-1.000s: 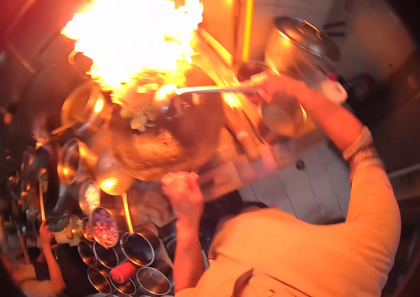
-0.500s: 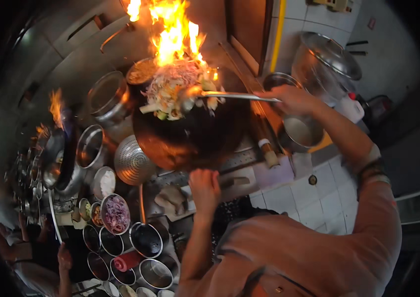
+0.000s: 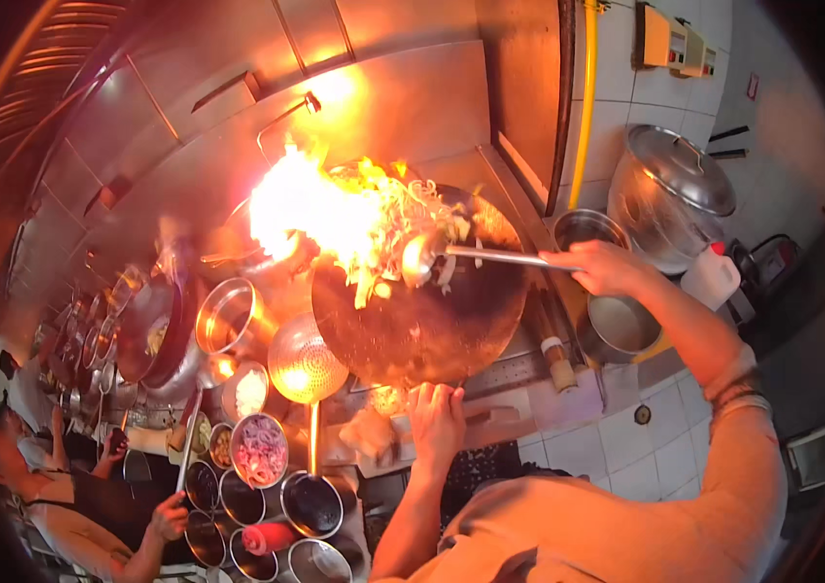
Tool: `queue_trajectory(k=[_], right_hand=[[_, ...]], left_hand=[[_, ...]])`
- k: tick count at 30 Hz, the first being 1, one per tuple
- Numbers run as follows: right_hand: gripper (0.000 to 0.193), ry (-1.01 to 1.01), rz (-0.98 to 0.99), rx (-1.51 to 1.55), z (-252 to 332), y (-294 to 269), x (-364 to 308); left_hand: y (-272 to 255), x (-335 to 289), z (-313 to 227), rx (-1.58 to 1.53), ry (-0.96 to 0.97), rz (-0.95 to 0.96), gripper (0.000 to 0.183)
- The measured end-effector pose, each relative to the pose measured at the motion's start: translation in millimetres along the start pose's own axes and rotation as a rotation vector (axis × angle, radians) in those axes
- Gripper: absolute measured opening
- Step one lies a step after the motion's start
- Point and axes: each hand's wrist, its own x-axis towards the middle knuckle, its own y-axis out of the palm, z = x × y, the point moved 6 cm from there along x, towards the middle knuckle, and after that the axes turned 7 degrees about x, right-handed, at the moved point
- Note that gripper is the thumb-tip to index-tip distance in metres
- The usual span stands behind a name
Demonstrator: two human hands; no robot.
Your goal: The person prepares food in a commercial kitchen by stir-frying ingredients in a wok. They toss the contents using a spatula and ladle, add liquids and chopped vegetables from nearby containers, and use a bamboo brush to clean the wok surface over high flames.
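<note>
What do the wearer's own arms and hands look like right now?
The left hand and right hand wear no gloves, and both forearms are bare. The right sleeve ends near the elbow in a striped cuff; in this orange light its true shade is unclear.

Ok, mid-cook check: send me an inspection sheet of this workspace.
Surface: steel stove, largely hidden behind cookware.
Job's things: wok with food at its far side and large flames there; ladle, bowl at the food.
Clutter: strainer, purple onions, red bottle and open pots at left.
Hands: left hand closed at the wok's near edge; right hand grips the ladle's handle.
Cables: none made out with certainty.
Surroundings: lidded pot and white jug at right; co-worker's hand at left.
</note>
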Motion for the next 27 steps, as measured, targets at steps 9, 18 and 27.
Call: queue_trajectory(k=[9, 18, 27], right_hand=[[0.065, 0.142, 0.024, 0.042, -12, -29, -33], [0.063, 0.392, -0.221, 0.522, -38, 71, 22], [0.065, 0.323, 0.096, 0.688, 20, 99, 118]], left_hand=[[22, 83, 25, 0.044, -0.093, 0.128, 0.018], [-3, -98, -29, -0.543, -0.361, 0.935, 0.04], [210, -272, 42, 0.192, -0.425, 1.129, 0.071]])
